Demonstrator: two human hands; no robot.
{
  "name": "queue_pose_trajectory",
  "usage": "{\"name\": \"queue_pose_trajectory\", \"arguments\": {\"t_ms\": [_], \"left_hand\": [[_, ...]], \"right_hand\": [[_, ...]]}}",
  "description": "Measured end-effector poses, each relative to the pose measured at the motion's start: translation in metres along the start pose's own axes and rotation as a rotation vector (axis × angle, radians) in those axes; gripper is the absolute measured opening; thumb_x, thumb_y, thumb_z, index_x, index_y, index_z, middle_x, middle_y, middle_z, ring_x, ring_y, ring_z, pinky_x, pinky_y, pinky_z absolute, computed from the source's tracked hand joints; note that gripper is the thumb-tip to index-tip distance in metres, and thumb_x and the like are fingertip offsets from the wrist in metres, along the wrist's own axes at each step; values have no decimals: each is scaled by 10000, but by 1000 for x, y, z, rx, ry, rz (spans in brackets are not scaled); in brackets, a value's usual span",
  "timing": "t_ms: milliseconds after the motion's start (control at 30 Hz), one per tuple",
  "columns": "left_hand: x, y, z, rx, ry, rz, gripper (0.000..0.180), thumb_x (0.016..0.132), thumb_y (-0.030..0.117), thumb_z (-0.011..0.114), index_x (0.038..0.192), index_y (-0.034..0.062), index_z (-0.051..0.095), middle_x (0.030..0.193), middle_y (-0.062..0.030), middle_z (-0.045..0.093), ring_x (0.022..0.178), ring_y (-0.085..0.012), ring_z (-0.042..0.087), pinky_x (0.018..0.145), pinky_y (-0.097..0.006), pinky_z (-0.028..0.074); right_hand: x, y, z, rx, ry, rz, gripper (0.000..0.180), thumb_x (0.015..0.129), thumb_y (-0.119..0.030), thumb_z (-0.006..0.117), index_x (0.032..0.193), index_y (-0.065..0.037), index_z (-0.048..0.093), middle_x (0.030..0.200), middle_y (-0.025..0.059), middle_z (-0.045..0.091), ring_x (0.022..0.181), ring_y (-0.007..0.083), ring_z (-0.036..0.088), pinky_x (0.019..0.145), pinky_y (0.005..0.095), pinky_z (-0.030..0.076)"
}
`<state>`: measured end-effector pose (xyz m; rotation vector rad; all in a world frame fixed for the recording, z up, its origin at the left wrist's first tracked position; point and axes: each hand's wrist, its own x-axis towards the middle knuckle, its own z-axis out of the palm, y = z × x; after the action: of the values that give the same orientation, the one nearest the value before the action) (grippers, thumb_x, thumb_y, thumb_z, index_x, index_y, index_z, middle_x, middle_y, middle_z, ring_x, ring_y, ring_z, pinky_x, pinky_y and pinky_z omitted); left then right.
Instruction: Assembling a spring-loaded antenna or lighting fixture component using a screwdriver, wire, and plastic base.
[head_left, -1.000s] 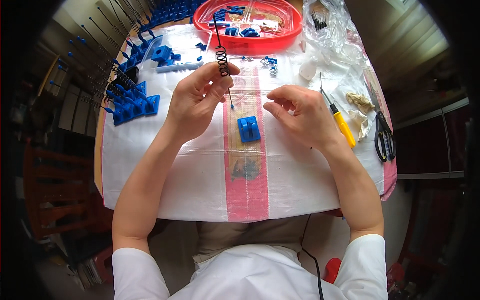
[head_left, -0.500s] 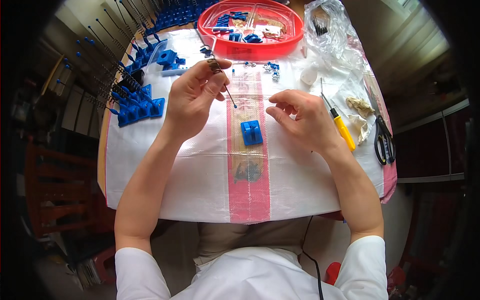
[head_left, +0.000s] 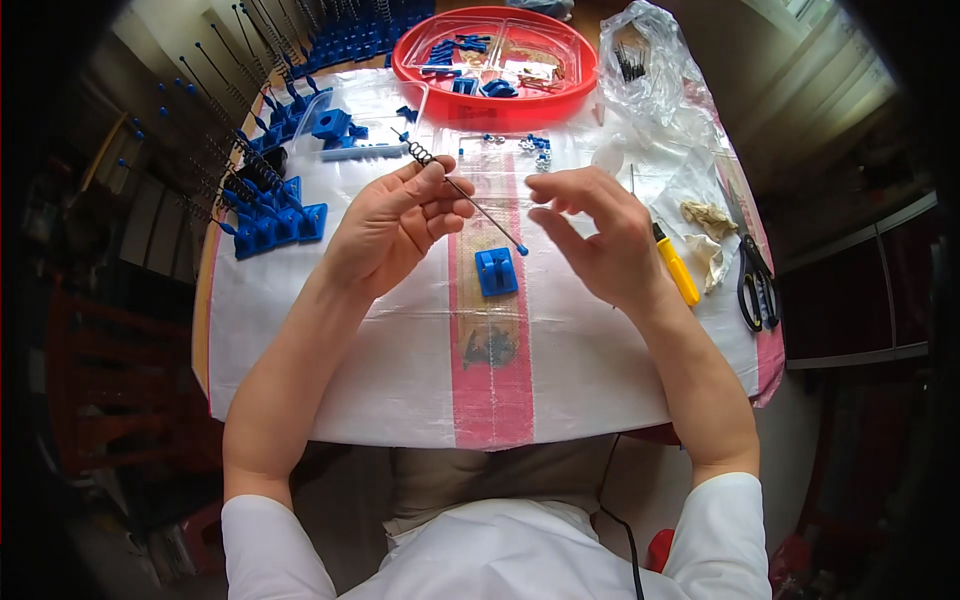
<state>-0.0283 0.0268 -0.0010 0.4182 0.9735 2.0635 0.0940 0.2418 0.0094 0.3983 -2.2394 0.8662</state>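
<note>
In the head view, the left hand (head_left: 385,225) is pinching a black spring rod (head_left: 487,215) between thumb and fingers just below its coil, so the straight end is slanting down to the right — probably to leave the blue tip free and in sight. That tip is showing just beside the far right corner of a blue block (head_left: 496,272), though whether they are touching is hard to tell. The block is resting on the counter (head_left: 390,370) between the hands, seemingly for easy reach. The right hand (head_left: 605,230) is hovering near the tip, thumb and fingers parted, apparently gripping nothing.

Beyond them, a red tub (head_left: 490,113) is holding a clear divided tray, with blue pieces (head_left: 472,42) and brass-coloured bits (head_left: 540,78) lying in it. A clear box (head_left: 370,152) to its left is containing more blue parts (head_left: 330,124), while a plastic bag (head_left: 665,85) is wrapping dark, thin pieces (head_left: 630,65) — likely to keep them together. A yellow-handled screwdriver (head_left: 676,265) is lying beside the right hand.
</note>
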Motion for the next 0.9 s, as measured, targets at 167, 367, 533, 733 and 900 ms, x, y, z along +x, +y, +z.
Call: {"name": "queue_pose_trajectory", "arguments": {"t_ms": [167, 367, 533, 733, 900], "left_hand": [[1, -7, 0, 15, -108, -74, 245, 967, 189, 627, 1075, -24, 571, 960, -141, 678, 791, -166, 674, 631, -252, 550], [-2, -14, 5, 143, -73, -119, 278, 975, 234, 619, 1061, -26, 569, 934, -135, 678, 745, -147, 662, 594, -234, 526], [-5, -9, 12, 122, -92, -197, 301, 969, 281, 627, 980, -19, 601, 819, -107, 675, 633, -131, 641, 536, -221, 506], [-8, -9, 14, 930, 179, 333, 212, 937, 222, 674, 934, 14, 636, 685, -47, 635, 534, -94, 568, 457, -230, 425], [-11, -10, 35, 1474, 35, 1028, 314, 795, 55, 766, 1084, 24, 647, 831, -71, 590, 675, -184, 597, 586, -310, 517]], "right_hand": [[5, -3, 14, 76, -9, -217, 337, 768, -14, 757, 1094, -83, 703, 975, 70, 707, 812, 225, 669, 682, 324, 550], [5, -3, 15, 153, -12, -290, 287, 755, 29, 756, 1028, -53, 731, 964, 96, 695, 794, 228, 672, 655, 312, 548], [5, -6, 16, 113, -8, -359, 257, 741, -17, 736, 991, -75, 722, 959, 68, 683, 773, 230, 667, 645, 342, 543], [3, -10, 13, 148, 144, -259, 256, 749, 48, 724, 982, -57, 710, 933, 85, 691, 764, 219, 674, 626, 317, 540], [2, -13, 13, 191, 174, -156, 239, 784, 53, 744, 999, -42, 701, 937, 94, 711, 740, 179, 683, 612, 290, 546]]}}
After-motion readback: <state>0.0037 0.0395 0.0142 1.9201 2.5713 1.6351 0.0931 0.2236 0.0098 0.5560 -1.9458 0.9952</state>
